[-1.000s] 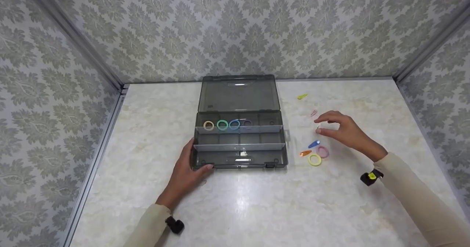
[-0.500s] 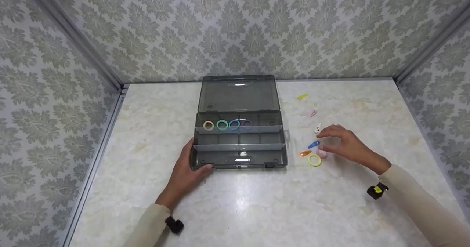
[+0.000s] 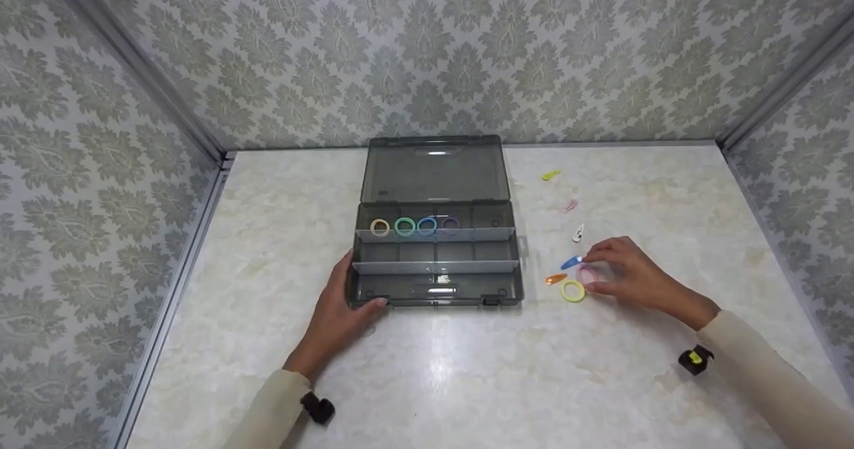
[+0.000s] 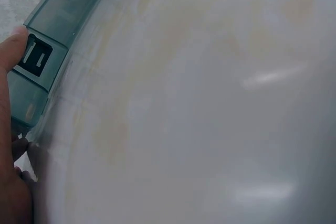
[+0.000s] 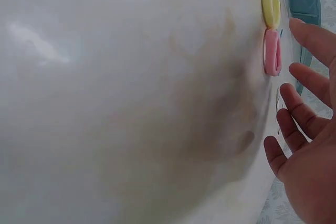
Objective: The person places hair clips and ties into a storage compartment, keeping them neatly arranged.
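Note:
My left hand [image 3: 337,309] holds the front left corner of a smoky grey organizer box [image 3: 467,282], thumb over its front edge. The box's lid [image 3: 434,172] lies back. My right hand [image 3: 630,275] hovers over a pink hair tie [image 5: 269,51], thumb and index finger apart around it, nothing held. A yellow hair tie [image 5: 265,3] lies touching the pink one. A blue snap hair clip [image 3: 570,263] is right by the index fingertip, and an orange clip [image 3: 555,279] sits left of the yellow tie.
Cream [image 3: 379,235], green [image 3: 404,235], blue and purple hair ties stand in a row in the box's back compartment. Dividers [image 3: 437,266] split the box lengthwise. Behind the right hand lie a white clip [image 3: 578,233], a pink clip [image 3: 570,206] and a yellow-green clip [image 3: 550,175].
My right hand has moved toward me, from beside the white clip down to the pink hair tie. The left hand and the box have stayed put.

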Tool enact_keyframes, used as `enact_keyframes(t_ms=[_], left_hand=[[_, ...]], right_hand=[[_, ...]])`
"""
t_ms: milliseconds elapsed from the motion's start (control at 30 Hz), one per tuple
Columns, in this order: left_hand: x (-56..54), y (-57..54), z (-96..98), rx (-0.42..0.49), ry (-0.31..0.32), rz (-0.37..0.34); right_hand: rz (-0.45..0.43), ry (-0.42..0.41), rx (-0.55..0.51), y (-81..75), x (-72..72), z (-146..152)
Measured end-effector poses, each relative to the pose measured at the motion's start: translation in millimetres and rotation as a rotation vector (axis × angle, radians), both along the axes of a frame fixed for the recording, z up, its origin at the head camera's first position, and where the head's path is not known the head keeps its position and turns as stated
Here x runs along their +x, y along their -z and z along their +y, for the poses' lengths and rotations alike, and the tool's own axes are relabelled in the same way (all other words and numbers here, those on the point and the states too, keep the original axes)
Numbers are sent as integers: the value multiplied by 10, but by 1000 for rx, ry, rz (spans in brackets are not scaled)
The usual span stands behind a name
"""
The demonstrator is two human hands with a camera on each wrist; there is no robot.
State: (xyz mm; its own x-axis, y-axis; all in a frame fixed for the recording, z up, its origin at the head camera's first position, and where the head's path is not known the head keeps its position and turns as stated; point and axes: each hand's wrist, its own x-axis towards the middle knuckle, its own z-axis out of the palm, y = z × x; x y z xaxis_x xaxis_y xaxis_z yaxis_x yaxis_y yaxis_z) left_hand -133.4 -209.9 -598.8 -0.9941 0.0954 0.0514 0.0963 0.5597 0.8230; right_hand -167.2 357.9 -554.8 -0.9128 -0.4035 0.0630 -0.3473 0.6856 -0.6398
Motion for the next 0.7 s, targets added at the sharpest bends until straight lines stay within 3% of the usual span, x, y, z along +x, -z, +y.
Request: enact_keyframes(t_ms=[700], left_hand=[[9, -11, 0, 2, -1, 4]], right_hand=[[84, 16, -81, 231, 69, 47]])
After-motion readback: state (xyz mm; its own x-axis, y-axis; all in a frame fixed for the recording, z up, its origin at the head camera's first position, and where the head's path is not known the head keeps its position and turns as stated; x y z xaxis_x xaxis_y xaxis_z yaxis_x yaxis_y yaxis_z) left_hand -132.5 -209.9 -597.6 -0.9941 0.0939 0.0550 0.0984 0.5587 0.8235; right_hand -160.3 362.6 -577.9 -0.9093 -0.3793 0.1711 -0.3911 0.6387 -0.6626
